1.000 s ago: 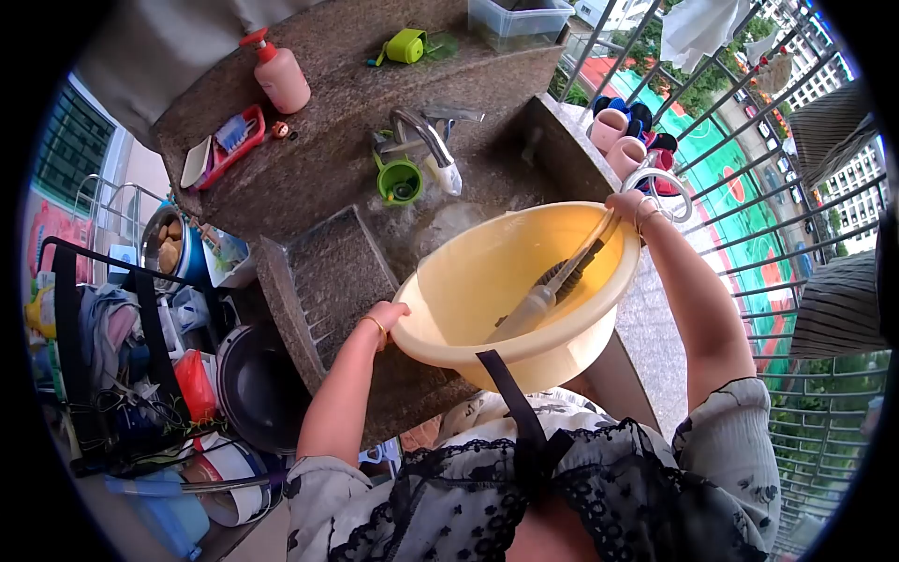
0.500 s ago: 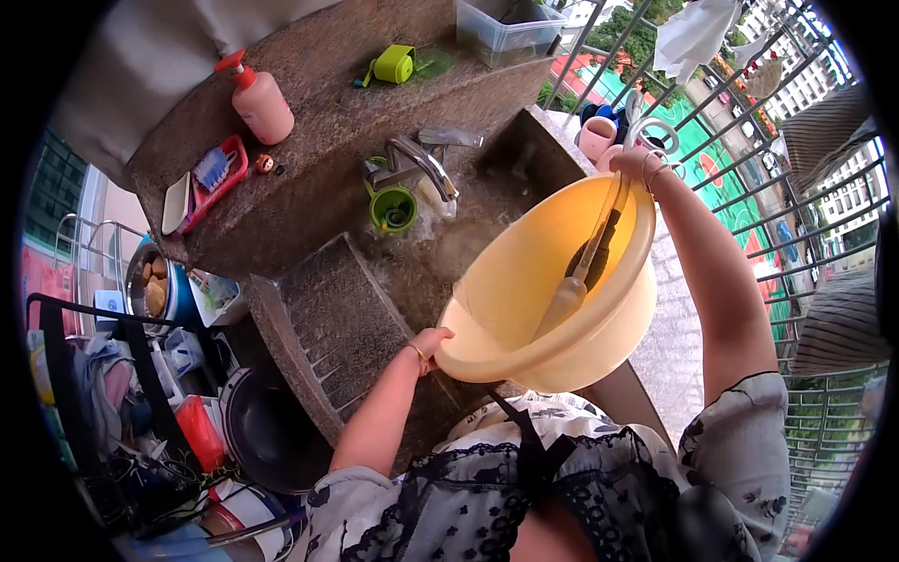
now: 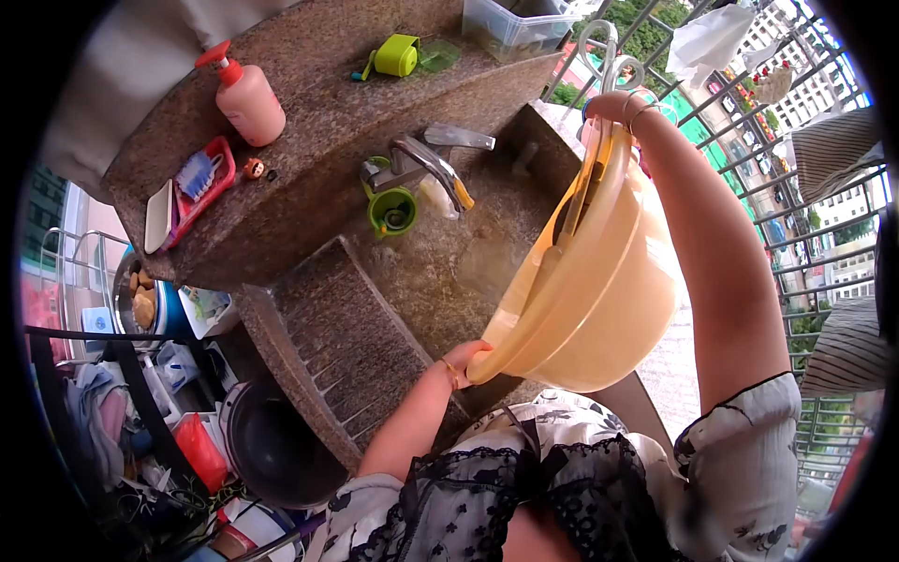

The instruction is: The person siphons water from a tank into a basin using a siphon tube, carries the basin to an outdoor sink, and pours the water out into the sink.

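Observation:
A yellow plastic basin (image 3: pixel 599 300) is tipped steeply on its side, its mouth facing the stone sink (image 3: pixel 440 290). My left hand (image 3: pixel 461 363) is closed on the low end of its rim. At the raised end, my right hand (image 3: pixel 613 108) clasps the rim together with long-handled utensils (image 3: pixel 573 211). Their looped metal ends (image 3: pixel 618 67) stick out above that hand, and their lower parts lie inside the basin, mostly hidden by its wall. Murky water covers the sink floor under a metal faucet (image 3: pixel 426 167).
A green cup (image 3: pixel 392 212) sits below the faucet beside the ribbed stone washboard (image 3: pixel 328 318). On the ledge stand a pink pump bottle (image 3: pixel 251 103), a red tray (image 3: pixel 217 178) with a brush, and a clear plastic box (image 3: pixel 515 28). Metal bars (image 3: pixel 749 178) run along the right; a dark wok (image 3: pixel 281 440) is low left.
The basin has tilted further, its mouth turning to the sink and more of its outside showing. My right hand has risen with the utensils; my left hand has shifted slightly right.

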Available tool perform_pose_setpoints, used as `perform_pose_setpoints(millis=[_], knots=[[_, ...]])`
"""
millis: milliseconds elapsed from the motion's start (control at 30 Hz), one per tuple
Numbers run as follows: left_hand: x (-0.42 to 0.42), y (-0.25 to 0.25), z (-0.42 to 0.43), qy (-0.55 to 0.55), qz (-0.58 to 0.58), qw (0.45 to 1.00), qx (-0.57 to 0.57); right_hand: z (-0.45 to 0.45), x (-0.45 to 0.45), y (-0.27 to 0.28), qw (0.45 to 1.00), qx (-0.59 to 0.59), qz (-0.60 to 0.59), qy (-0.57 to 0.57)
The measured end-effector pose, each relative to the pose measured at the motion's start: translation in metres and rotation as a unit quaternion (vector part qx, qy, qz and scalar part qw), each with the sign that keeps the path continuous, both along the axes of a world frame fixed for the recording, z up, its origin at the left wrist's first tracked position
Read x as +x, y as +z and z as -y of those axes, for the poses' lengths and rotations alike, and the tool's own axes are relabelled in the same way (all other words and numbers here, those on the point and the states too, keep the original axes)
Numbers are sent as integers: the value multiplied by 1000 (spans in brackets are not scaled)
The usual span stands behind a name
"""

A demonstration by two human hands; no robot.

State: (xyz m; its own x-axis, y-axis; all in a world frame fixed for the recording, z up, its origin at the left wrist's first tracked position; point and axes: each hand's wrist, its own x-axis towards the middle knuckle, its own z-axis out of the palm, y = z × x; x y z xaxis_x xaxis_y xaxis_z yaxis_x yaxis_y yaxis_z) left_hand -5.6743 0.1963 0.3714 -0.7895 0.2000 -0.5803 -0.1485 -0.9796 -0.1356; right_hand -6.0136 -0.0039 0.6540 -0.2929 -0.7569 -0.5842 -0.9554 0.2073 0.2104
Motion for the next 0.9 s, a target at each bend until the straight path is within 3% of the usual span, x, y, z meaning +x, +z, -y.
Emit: perform_pose_setpoints(millis=[133, 233, 367, 567, 633, 733, 900], knots=[[1, 4, -3, 20, -117, 989, 86, 10, 2, -3, 1000, -2, 2, -15], [-2, 18, -6, 10, -24, 997, 79, 13, 1, -8, 998, -27, 21, -59], [1, 15, -7, 24, -33, 993, 112, 9, -5, -15, 980, -94, 71, -158], [11, 5, -9, 20, -55, 992, 111, -14, -17, -27, 907, -228, 183, -302], [15, 6, -10, 34, -70, 985, 153, -21, -16, -31, 890, -259, 186, -326], [24, 20, -6, 25, -2, 994, 111, -30, -16, -31, 874, -300, 193, -331], [52, 20, 15, 32, -40, 985, 163, -49, -18, -19, 824, -380, 234, -349]])
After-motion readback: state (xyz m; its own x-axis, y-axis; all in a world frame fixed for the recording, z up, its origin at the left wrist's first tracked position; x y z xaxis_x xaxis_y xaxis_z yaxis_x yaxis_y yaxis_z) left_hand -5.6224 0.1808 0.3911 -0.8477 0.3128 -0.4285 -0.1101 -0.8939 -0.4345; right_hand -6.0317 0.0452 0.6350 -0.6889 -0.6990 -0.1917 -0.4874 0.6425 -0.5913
